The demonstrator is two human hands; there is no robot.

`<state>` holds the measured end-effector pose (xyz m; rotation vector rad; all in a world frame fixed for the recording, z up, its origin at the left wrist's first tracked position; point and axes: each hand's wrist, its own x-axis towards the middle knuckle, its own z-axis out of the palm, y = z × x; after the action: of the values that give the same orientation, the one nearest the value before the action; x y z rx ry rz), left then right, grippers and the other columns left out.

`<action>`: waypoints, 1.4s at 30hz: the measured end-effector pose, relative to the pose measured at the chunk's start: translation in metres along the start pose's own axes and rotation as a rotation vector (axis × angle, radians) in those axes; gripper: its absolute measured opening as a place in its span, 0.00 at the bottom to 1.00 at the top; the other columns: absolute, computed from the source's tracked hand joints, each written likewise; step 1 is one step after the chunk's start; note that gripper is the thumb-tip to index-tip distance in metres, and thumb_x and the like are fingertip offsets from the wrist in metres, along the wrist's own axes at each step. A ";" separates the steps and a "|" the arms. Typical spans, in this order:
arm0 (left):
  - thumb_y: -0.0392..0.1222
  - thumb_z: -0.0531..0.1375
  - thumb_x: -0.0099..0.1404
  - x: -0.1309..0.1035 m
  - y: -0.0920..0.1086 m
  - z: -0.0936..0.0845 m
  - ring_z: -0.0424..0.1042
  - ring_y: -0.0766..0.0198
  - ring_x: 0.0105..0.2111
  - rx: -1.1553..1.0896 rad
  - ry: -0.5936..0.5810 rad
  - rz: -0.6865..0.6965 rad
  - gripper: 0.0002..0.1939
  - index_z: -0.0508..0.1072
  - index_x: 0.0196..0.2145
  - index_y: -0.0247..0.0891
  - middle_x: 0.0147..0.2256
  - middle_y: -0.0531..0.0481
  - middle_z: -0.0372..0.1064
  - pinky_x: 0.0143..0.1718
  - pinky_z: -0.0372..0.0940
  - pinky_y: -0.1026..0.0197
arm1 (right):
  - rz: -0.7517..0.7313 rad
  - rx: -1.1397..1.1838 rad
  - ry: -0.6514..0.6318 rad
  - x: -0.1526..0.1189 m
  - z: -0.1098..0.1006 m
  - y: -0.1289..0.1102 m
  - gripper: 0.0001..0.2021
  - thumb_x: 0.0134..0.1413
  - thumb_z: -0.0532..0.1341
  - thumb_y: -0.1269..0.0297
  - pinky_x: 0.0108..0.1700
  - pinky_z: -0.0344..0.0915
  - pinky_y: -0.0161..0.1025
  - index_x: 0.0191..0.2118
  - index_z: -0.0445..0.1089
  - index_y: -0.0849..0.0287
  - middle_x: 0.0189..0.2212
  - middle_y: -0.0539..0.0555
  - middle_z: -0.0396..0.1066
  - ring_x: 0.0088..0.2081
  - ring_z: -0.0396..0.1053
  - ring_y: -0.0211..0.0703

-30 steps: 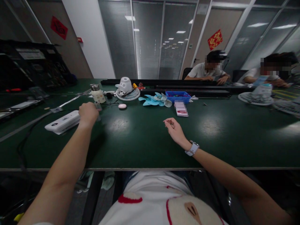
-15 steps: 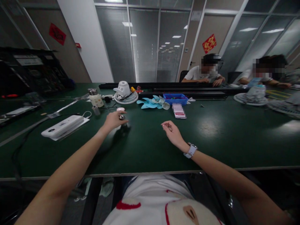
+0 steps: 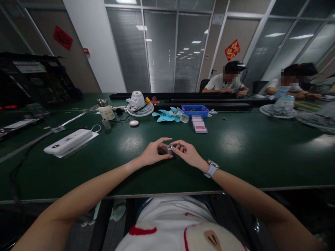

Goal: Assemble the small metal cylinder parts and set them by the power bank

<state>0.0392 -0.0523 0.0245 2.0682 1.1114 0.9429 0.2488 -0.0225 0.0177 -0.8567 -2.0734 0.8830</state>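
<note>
Both the left hand (image 3: 153, 153) and right hand (image 3: 187, 153) pinch a small metal part (image 3: 169, 148) between them.

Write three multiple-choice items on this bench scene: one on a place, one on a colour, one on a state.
1. Where does the small silver metal part sit?
A. between both hands
B. in the blue tray
C. on the white power bank

2. What colour are the loose plastic fan blades?
A. red
B. light blue
C. black

3. The left hand is
A. flat on the table
B. pinching the part
C. raised off

A: left hand and right hand meet on it. B: pale blue blades. B: fingers close around it.
</note>
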 end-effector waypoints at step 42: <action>0.53 0.65 0.56 -0.002 0.009 0.005 0.75 0.57 0.40 0.198 0.027 0.020 0.36 0.59 0.59 0.43 0.40 0.49 0.75 0.42 0.67 0.58 | -0.052 -0.269 -0.094 0.017 -0.039 0.023 0.09 0.50 0.66 0.55 0.29 0.53 0.35 0.32 0.80 0.54 0.26 0.51 0.70 0.26 0.61 0.36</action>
<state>0.0462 -0.0587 0.0281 2.2339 1.2435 0.9037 0.2780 0.0158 0.0251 -0.9103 -2.3213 0.6362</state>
